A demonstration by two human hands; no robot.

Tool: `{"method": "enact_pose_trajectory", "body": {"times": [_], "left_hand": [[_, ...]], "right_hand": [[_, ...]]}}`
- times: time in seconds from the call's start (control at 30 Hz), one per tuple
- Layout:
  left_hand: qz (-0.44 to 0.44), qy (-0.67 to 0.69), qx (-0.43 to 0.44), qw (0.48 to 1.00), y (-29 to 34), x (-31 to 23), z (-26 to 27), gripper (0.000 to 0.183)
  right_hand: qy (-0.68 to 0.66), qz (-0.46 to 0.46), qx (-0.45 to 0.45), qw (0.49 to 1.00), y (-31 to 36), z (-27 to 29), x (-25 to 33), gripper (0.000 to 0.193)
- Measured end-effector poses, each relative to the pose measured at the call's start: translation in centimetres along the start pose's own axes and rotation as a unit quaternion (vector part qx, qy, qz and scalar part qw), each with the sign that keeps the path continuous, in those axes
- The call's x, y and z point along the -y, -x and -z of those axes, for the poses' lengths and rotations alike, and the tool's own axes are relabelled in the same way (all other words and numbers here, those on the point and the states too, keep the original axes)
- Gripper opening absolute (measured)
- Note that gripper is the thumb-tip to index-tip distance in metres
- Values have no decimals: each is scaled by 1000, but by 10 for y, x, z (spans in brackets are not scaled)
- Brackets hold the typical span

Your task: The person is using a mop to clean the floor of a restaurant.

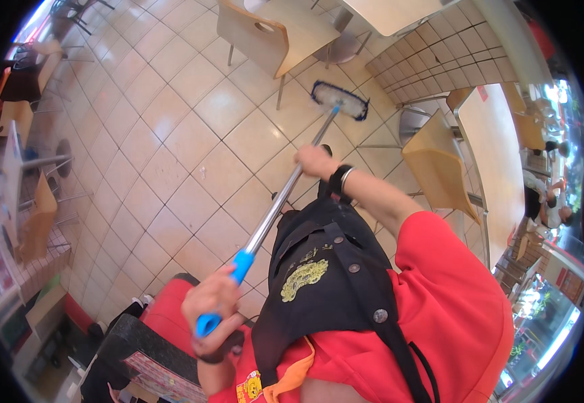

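Note:
A flat mop with a silver pole [272, 218] runs slantwise from my body toward the far right. My left hand [213, 302] is closed around the blue grip at its near end, the tip of the grip showing below the fingers. Farther along the pole, my right hand [317, 161] wraps the metal shaft; a black band sits on that wrist. The mop head [340, 101], pale with a dark blue fringe, lies on the tiled floor [191, 168] between a chair and a low tiled wall.
A wooden chair [255, 37] stands just left of the mop head, by a table [393, 12]. To the right are another chair [433, 158] and a long table [490, 148]. Further seating [40, 218] lines the left. A dark counter edge [131, 349] is near my left arm.

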State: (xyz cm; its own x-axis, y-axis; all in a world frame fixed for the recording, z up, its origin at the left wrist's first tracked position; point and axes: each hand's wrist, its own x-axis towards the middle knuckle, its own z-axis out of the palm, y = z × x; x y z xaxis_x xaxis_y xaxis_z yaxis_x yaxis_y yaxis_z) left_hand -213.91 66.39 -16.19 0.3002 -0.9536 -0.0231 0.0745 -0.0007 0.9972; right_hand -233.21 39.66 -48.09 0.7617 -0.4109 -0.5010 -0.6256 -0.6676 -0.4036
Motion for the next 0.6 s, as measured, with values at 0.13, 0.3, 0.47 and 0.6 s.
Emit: {"method": "enact_pose_trajectory", "body": {"times": [0.13, 0.3, 0.47, 0.6], "left_hand": [[13, -13, -5, 1000, 53, -50, 30, 21], [54, -71, -2, 996, 82, -103, 20, 25], [-4, -17, -50, 999, 103, -70, 34, 26], [-23, 23, -102, 994, 119, -57, 40, 26]], "right_hand": [[-49, 13, 71, 996, 33, -22, 71, 18], [6, 138, 131, 982, 60, -22, 111, 17], [4, 134, 125, 983, 60, -22, 116, 16], [25, 126, 106, 986, 70, -17, 119, 18]]}}
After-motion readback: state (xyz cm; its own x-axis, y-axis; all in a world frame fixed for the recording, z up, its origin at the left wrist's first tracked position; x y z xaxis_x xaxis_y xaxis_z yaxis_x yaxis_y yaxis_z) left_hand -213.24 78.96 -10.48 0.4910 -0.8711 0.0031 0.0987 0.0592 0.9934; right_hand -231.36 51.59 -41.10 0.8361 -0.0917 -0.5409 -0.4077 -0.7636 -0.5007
